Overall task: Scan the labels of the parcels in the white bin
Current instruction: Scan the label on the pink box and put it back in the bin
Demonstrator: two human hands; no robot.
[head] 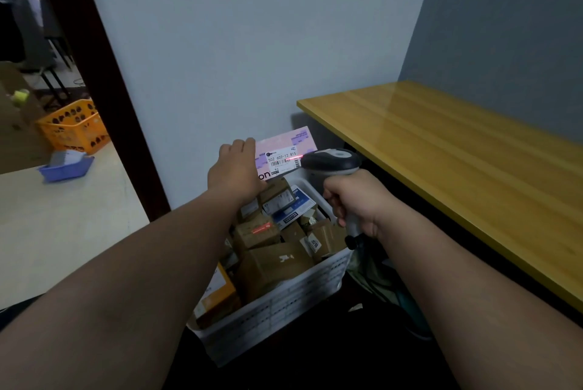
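Observation:
My left hand [235, 170] grips the left end of a flat pink parcel [299, 142], held up above the far end of the white bin [284, 303]. Its white label [282, 158] faces me and a red scan line crosses the barcode. My right hand [355, 200] is closed around the handle of a grey barcode scanner [332, 160], whose head almost touches the label's right edge. The bin on the floor is full of brown cardboard parcels [273, 258], with a blue-and-white one [295, 210] among them.
A yellow wooden table [457, 162] stands close on the right, its edge above the bin's right side. A pale wall is right behind the bin. Through the doorway at left sit an orange crate [74, 126] and a blue tray [66, 167] on the floor.

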